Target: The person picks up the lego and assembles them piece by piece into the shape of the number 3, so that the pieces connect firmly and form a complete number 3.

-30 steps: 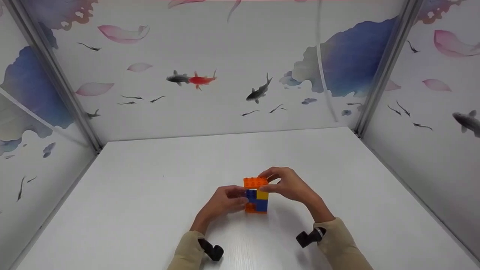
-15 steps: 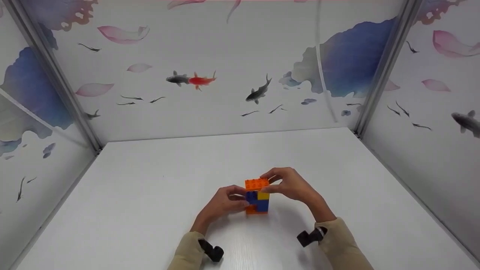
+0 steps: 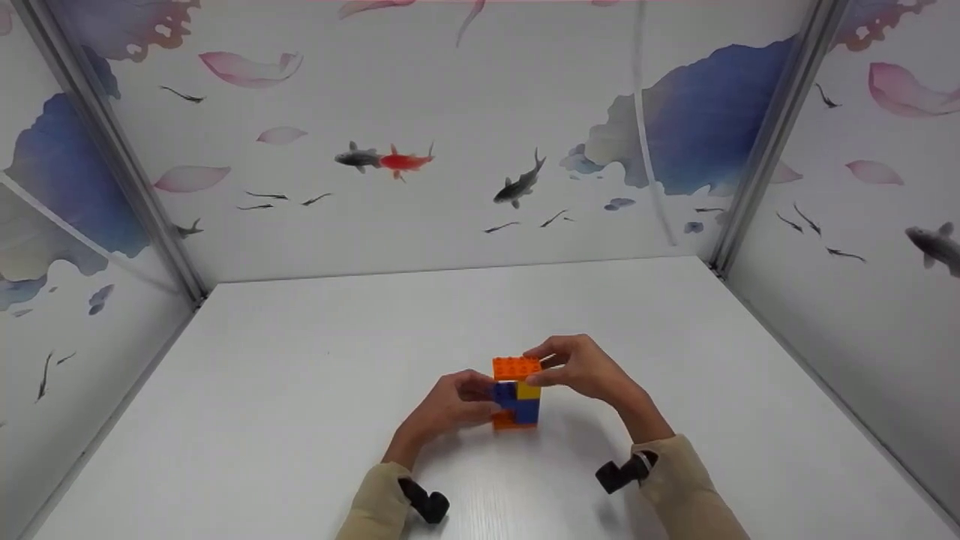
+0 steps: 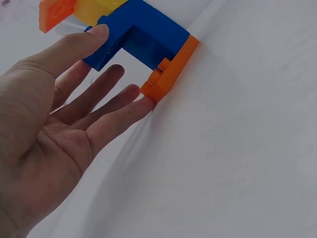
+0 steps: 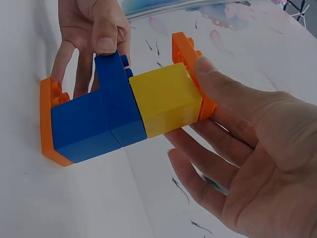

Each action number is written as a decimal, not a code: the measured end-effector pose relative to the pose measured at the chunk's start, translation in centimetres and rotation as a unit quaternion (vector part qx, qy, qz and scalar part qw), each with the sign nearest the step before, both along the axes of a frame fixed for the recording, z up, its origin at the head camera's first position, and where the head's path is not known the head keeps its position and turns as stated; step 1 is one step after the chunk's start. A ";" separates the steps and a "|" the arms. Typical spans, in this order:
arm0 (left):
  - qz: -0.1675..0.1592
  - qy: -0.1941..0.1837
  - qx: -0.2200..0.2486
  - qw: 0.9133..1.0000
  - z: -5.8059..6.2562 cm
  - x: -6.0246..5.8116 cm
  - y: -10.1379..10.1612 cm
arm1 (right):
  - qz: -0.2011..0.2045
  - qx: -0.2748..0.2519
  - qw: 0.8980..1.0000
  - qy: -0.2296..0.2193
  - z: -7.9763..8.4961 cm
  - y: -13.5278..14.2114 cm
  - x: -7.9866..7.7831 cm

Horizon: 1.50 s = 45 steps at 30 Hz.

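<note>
A small stack of building bricks stands on the white table (image 3: 360,345). An orange plate (image 5: 47,124) forms its base, with a blue brick (image 5: 81,126) on it. Above come a flat blue brick (image 5: 119,99) jutting leftward, a yellow brick (image 5: 166,96), and an orange top plate (image 3: 514,367), also jutting left. My left hand (image 3: 450,409) pinches the jutting blue brick, its thumb showing on that brick in both wrist views; a lower finger is by the base plate. My right hand (image 3: 589,371) holds the top orange plate between thumb and fingers at its right end.
White panels (image 3: 450,97) printed with fish and petals wall the table at the back and both sides. Metal posts (image 3: 112,150) stand at the back corners. A black wrist camera (image 3: 624,472) sits on each sleeve.
The stack and both hands have shifted very slightly to the right. Both grips look the same as before.
</note>
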<state>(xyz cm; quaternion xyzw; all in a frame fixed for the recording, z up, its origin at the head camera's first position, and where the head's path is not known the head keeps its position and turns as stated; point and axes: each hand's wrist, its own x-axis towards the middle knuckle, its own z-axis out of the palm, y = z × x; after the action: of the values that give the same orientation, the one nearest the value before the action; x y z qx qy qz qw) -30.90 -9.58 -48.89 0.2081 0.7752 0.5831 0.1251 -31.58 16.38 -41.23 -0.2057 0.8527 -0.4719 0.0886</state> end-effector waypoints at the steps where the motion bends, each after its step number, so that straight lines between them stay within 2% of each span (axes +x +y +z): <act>1: -0.001 0.000 0.000 1.000 0.0 0.0 0.0 | -0.001 -0.001 1.000 -0.002 0.0 0.0 0.0; 11: 0.003 -0.003 -0.003 1.000 0.0 -0.2 -0.3 | 0.021 -0.015 1.000 -0.007 -0.4 0.0 -0.7; 20: -0.002 -0.024 0.014 1.000 0.0 -0.1 0.0 | 0.000 -0.016 0.999 -0.052 -0.2 0.1 -0.5; 28: 0.004 -0.024 0.010 1.000 0.1 0.0 0.1 | 0.014 -0.006 1.000 -0.026 0.3 0.1 0.0; 35: 0.006 -0.034 0.010 0.999 0.0 0.2 0.0 | 0.012 0.003 1.000 -0.024 0.0 0.0 -0.1; 45: 0.007 -0.030 0.017 0.999 -0.1 -0.1 0.0 | 0.058 -0.019 0.998 0.005 -1.0 0.0 -0.6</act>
<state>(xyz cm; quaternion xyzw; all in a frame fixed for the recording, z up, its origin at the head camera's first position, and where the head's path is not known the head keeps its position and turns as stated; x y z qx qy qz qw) -31.00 -9.63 -48.97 0.1874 0.7624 0.6033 0.1403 -32.21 16.34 -42.27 -0.2589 0.8307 -0.4810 0.1075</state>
